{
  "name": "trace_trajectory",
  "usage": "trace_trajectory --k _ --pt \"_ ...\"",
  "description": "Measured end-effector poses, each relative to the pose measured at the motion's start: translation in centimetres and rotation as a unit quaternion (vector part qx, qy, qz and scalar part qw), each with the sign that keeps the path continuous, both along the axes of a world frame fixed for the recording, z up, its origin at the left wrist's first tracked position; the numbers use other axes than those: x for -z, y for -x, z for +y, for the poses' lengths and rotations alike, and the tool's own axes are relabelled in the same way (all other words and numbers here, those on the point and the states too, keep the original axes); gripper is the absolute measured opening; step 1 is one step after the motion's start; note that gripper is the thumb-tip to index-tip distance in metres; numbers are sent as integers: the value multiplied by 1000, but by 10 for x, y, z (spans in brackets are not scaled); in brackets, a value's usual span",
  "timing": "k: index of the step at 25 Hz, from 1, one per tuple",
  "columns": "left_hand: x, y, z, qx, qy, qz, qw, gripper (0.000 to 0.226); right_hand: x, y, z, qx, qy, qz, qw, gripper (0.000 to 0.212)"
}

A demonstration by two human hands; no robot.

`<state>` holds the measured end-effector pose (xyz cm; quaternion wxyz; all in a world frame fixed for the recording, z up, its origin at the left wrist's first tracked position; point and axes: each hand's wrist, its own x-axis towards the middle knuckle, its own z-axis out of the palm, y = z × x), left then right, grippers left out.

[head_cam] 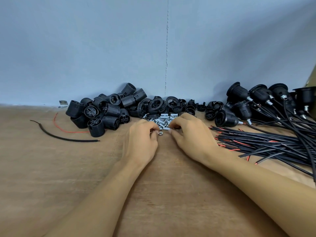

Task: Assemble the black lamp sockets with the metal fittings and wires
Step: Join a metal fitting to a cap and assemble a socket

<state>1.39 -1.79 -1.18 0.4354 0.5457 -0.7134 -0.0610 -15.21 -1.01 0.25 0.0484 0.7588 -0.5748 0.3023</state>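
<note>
**Black lamp sockets (106, 113) heaping at the table's far edge, both hands at the fittings**

Pinching one short silver tube (166, 128) between thumb and forefinger of the right hand (189, 135), at the near rim of the metal fittings (160, 119) pile, midway along the far edge of the table (51, 168). Curling the fingers of the left hand (142, 142) inward, tips meeting a hex nut (160, 133) just beside that tube; not showing whether gripping the nut or only touching it.

Crowding the far edge against the blue wall (102, 48): threaded sockets left of centre, black rings and caps (159, 105) behind the fittings, finished sockets (239, 94) stacking toward the far right corner. Fanning a bundle of black and red wires (265, 142) over the right side, near the right forearm and running off past the right edge.

Offering open wood across the near half and the left side, broken only by a loose black wire (65, 136) and a red wire (68, 131) left of the sockets.

Hiding the fingertips' undersides behind knuckles. Blurring the small parts within the fittings pile. Cutting off the finished sockets at the right, along with a brown corner too partial to name.
</note>
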Motion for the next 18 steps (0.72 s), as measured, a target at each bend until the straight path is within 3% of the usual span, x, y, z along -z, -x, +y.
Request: trace_trajectory --k 3,5,10,14,18 --pt "-3 7 7 13 31 83 996 15 -1 7 9 -29 -44 -125 991 6" --pt "-5 18 16 45 -5 180 983 20 0 7 15 -44 -81 -213 973 8" --pt "0 32 24 63 -113 394 910 17 -3 6 25 -105 -144 -408 895 7" --pt "1 25 21 86 -177 477 856 8 -1 9 28 -118 -147 -443 876 8" --pt "2 23 19 108 -205 477 848 6 1 11 25 -119 -148 -468 863 9"
